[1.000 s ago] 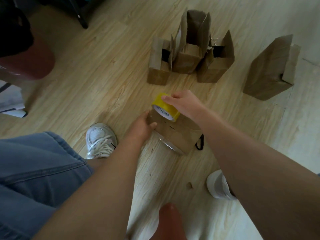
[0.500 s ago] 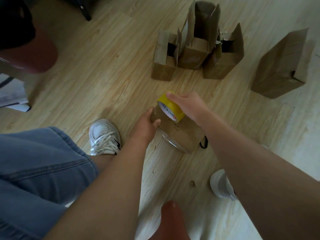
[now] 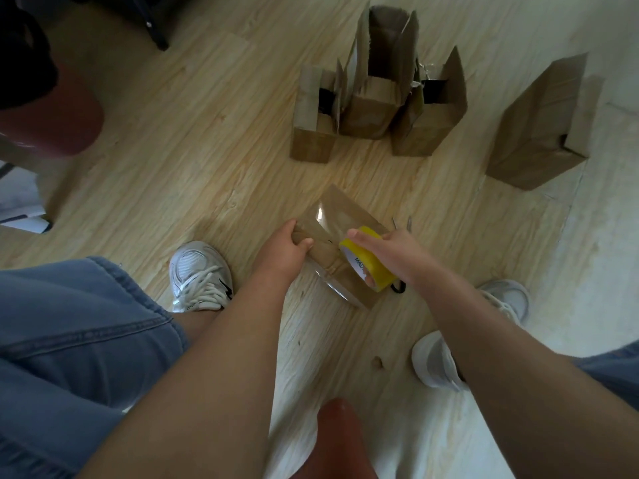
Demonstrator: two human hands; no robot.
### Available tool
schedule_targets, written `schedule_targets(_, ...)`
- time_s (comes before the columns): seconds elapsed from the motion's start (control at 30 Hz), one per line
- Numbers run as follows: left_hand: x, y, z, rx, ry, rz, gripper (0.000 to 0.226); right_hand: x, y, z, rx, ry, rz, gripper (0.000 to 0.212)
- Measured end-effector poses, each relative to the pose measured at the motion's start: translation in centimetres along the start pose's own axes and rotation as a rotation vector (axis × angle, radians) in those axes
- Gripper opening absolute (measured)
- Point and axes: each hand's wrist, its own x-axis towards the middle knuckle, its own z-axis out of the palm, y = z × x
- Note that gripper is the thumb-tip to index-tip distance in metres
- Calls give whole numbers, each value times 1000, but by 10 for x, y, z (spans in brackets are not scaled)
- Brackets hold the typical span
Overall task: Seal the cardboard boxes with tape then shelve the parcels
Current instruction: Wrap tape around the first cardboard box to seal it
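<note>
Clamps the left edge of the cardboard box (image 3: 349, 209) with the left hand (image 3: 288, 245): fingers curled down over the side, thumb pressed flat on the top face. Grasps the yellow tape roll (image 3: 368, 267) with the right hand (image 3: 392, 247), index finger stretched over the roll's upper rim, other fingers wrapped round its far side and mostly hidden. Holds the roll against the right part of the box top, near the lower right corner. Shows a strip of clear tape (image 3: 323, 216) shining across the top face, from the upper edge toward the roll, plus a loose clear tail hanging past the box's lower edge.

Reaches in with both bare forearms from the bottom of the frame, left from lower left, right from lower right, hands meeting over the box at centre frame. Crouches or sits over it, cannot tell which: jeans (image 3: 69, 340) at lower left, a white laced shoe (image 3: 200, 274) just left of the left wrist, another pale shoe (image 3: 435, 361) under the right forearm.

Works on a pale wood-grain floor (image 3: 173, 160), box lying flat on it. Just right of the box, scissors (image 3: 409, 223), tips above the right hand, black handle below the roll. In the upper centre, three open boxes (image 3: 377, 105) standing side by side, touching, flaps up. At upper right, well apart, a fourth box (image 3: 539, 126), one flap standing off its right side. In the upper left corner, a dark reddish rounded shape (image 3: 58, 126), too blurred to name.
</note>
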Motion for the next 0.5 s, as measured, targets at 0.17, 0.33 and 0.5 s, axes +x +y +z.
schedule_targets(0.17,-5,9,0,256,79,100,60,-1,6,1,3,59,8,60)
schedule_targets(0.33,-20,13,18,627,222,441,26,2,1,1,-53,111,18,58)
schedule_targets(0.5,-33,-5,36,698,76,366,59,6,-5,1,-71,126,19,58)
